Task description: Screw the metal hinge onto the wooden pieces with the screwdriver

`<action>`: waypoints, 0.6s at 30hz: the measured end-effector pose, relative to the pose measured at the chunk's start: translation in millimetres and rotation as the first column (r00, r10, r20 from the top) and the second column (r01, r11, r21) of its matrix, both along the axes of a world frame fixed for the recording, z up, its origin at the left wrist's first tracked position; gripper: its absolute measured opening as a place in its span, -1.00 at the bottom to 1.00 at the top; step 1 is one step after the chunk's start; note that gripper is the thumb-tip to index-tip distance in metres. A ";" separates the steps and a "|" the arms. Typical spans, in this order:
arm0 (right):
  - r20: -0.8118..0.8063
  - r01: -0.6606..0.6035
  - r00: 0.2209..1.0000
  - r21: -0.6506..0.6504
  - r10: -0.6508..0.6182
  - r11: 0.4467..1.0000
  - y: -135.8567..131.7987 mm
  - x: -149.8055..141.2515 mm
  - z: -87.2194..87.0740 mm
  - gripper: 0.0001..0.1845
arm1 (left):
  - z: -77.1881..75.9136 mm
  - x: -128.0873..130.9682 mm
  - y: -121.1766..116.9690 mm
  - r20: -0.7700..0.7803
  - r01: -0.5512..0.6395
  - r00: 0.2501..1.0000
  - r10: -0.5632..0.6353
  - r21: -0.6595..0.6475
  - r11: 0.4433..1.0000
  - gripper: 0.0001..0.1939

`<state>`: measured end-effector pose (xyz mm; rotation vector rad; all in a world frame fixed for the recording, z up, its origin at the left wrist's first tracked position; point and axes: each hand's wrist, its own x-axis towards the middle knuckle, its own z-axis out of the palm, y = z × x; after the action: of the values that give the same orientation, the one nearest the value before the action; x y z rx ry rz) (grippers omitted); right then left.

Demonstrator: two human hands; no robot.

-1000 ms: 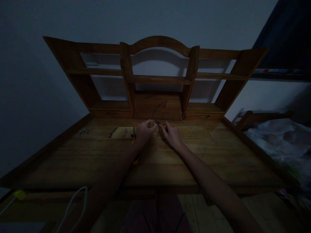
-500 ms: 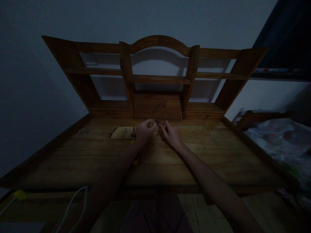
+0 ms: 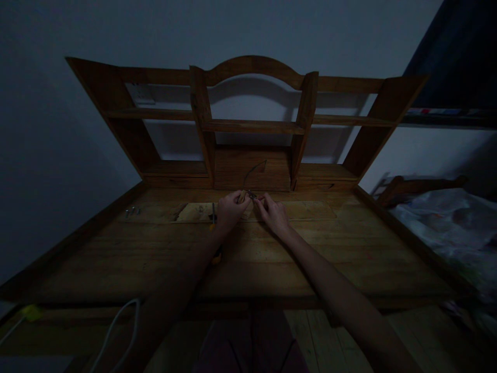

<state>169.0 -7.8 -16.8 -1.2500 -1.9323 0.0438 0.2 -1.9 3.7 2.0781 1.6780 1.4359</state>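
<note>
My left hand [image 3: 230,210] is closed above the middle of the desk [image 3: 256,269], its fingertips pinching a small light-brown piece [image 3: 242,197]. Facing it, my right hand [image 3: 274,213] pinches a small dark metal piece [image 3: 252,195] with a hint of red at its end. The two pieces meet or nearly meet between the hands; the dim light hides their exact kind. A thin dark wire-like line [image 3: 254,169] rises behind my fingers. Under both hands lies a long pale wooden strip [image 3: 310,210]. A screwdriver-like tool with an orange-and-black handle [image 3: 216,257] is partly hidden by my left forearm.
Several small metal screws or bolts [image 3: 133,210] rest at the desk's left. A wooden shelf unit [image 3: 252,126] stands along the back. A white cable [image 3: 135,321] loops by the front left edge. Plastic-wrapped items [image 3: 446,223] lie beyond the right edge.
Hardly anything differs. My right fingers have shifted very slightly around the dark metal piece, while my left hand holds its place.
</note>
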 end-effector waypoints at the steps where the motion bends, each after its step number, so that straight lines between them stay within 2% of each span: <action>1: 0.000 -0.002 1.000 -0.001 0.002 1.000 -0.1 0.1 0.0 -0.70 | 0.3 0.1 0.0 -0.003 -0.007 1.000 0.007 -0.006 1.000 -0.71; 11: 0.007 0.008 1.000 0.012 -0.008 1.000 -0.2 1.4 0.1 -0.68 | -2.3 0.4 1.8 0.028 -0.005 1.000 0.004 0.015 1.000 -0.67; 18: -0.001 0.020 1.000 0.027 -0.020 0.999 0.1 1.6 -0.8 -0.66 | -3.4 -0.4 2.8 -0.017 -0.022 1.000 0.022 0.022 1.000 -0.66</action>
<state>170.6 -7.7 -17.6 -1.2507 -1.9132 0.0080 -0.1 0.9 0.3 2.0957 1.7038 1.4540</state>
